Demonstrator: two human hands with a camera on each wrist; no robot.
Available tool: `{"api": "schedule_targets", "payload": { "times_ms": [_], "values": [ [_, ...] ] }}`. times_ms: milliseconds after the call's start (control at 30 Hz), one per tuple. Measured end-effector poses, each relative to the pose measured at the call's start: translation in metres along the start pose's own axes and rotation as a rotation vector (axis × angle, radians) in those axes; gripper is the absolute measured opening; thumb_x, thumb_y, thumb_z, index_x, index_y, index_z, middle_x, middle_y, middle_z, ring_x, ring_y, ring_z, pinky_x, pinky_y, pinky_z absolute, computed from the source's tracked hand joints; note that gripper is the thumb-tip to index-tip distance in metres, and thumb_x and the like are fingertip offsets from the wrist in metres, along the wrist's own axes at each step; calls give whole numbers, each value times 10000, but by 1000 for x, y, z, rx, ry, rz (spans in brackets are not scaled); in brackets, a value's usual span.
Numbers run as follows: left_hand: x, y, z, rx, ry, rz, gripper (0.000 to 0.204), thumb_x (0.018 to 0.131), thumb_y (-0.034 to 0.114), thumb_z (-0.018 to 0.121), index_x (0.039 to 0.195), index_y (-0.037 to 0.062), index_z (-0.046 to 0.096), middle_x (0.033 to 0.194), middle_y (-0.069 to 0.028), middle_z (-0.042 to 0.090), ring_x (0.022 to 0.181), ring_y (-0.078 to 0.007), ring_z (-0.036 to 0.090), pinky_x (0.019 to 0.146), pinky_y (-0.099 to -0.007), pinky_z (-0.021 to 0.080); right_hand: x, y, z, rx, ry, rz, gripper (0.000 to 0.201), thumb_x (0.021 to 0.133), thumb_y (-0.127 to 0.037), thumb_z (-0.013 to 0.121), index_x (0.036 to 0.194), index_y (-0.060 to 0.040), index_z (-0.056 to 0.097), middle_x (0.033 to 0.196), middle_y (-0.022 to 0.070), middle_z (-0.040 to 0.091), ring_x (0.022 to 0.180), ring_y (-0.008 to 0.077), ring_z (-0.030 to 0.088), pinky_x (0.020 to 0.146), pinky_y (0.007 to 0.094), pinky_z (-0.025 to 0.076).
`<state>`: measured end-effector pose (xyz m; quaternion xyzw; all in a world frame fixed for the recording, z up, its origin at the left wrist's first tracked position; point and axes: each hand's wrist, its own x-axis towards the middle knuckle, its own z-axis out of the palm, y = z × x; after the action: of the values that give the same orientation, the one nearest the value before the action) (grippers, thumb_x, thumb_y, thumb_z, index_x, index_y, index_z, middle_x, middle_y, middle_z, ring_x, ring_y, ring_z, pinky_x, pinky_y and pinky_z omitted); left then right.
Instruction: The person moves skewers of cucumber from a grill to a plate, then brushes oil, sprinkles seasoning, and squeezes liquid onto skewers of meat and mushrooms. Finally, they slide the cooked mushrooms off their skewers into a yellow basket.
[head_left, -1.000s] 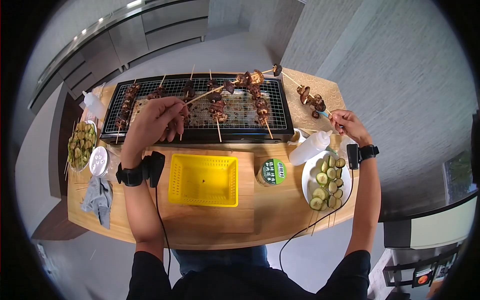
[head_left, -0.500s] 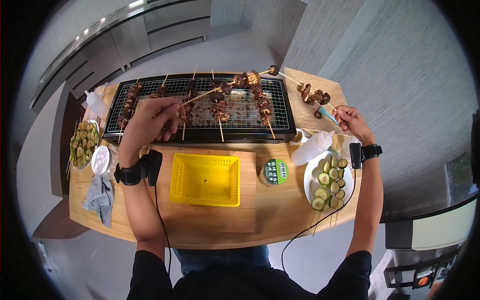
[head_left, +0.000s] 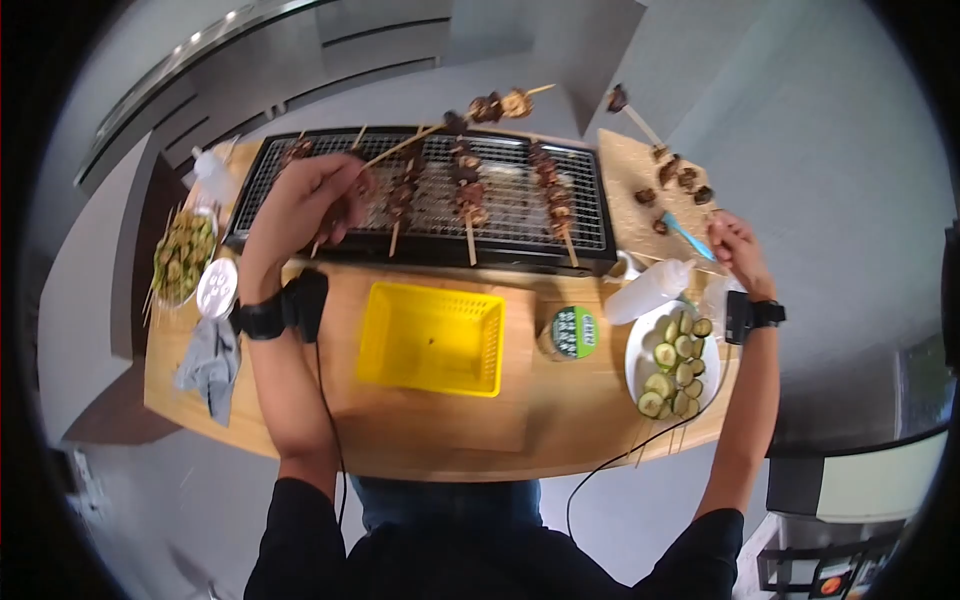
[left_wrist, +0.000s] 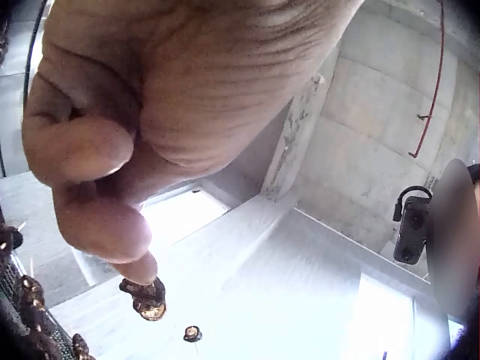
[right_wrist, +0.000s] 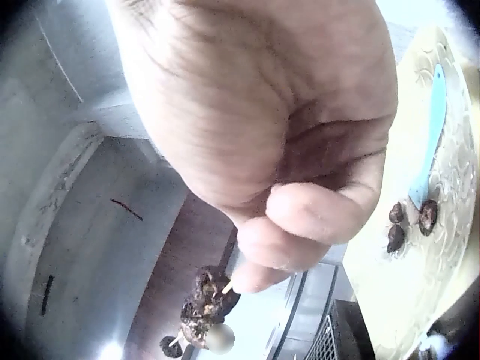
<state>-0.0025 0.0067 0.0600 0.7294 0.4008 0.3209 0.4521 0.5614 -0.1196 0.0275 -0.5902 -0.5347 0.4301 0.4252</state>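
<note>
My left hand [head_left: 312, 205] pinches the bare end of a wooden skewer above the grill. Browned mushroom pieces [head_left: 487, 107] are threaded near its far end. On the right, my right hand [head_left: 738, 250] holds a second skewer above the patterned board [head_left: 622, 160]. Dark mushroom pieces [head_left: 688, 178] sit near that hand, and a single mushroom [head_left: 617, 97] caps the far tip. In the right wrist view, curled fingertips [right_wrist: 311, 214] grip this skewer. A blue-handled brush [head_left: 688, 237] and a few loose browned pieces [right_wrist: 428, 217] lie on the board below.
Several loaded skewers lie across the black grill [head_left: 430, 250]. In front are a yellow basket [head_left: 432, 340], a green-lidded jar [head_left: 570, 333], a white squeeze bottle [head_left: 648, 292] and a plate [head_left: 640, 345] of zucchini skewers. Another zucchini plate, a bottle and a grey cloth [head_left: 210, 365] are left.
The two skewers, whose tips came together at one mushroom, are now apart with a gap between them. That mushroom is on the right skewer's tip. The head view has shifted.
</note>
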Motion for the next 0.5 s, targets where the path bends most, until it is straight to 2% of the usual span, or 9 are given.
{"api": "schedule_targets", "payload": {
  "times_ms": [33, 100, 200, 233, 300, 500],
  "values": [
    [3, 1, -3, -18, 5, 48, 276, 1035, 193, 436, 931, 21, 624, 613, -13, 601, 451, -52, 512, 400, -187, 362, -2, -11, 2, -29, 73, -30, 233, 1007, -281, 522, 942, -69, 597, 689, -67, 461, 503, 0, 349, 415, 168, 251],
    [3, -4, -8, -6, -2, 49, 283, 1034, 196, 437, 932, 14, 627, 616, -12, 605, 454, -51, 517, 399, -187, 363, -8, -22, 1, -67, 79, -94, 248, 1011, -292, 514, 929, -75, 602, 664, -67, 451, 466, -3, 340, 392, 162, 239],
    [0, 1, -8, -62, 8, 73, 292, 1031, 200, 439, 940, 1, 632, 628, -11, 611, 462, -52, 521, 403, -188, 370, -19, -40, -1, -97, 14, -134, 262, 1012, -298, 510, 940, -68, 612, 654, -57, 472, 428, -1, 333, 364, 164, 240],
    [-4, -1, -9, -58, 10, 63, 292, 1031, 200, 439, 940, 1, 632, 628, -11, 611, 462, -52, 521, 403, -188, 370, -26, -50, 8, -91, 7, -130, 262, 1012, -298, 510, 940, -68, 612, 654, -57, 472, 428, -1, 333, 364, 164, 240],
    [-7, -4, -12, -69, 1, 54, 292, 1029, 213, 447, 946, 3, 631, 637, -14, 614, 467, -55, 523, 404, -187, 368, -40, -73, 31, -173, 104, -90, 275, 1014, -297, 506, 955, -54, 619, 661, -43, 505, 411, 3, 336, 345, 171, 254],
    [-53, -18, -60, -63, 14, -41, 287, 1021, 238, 476, 975, -4, 623, 610, -27, 588, 436, -58, 480, 392, -186, 340, -65, -101, 85, -195, 54, -11, 270, 1006, -268, 521, 941, -31, 631, 670, -25, 547, 413, 8, 381, 343, 170, 276]
  ]
}}
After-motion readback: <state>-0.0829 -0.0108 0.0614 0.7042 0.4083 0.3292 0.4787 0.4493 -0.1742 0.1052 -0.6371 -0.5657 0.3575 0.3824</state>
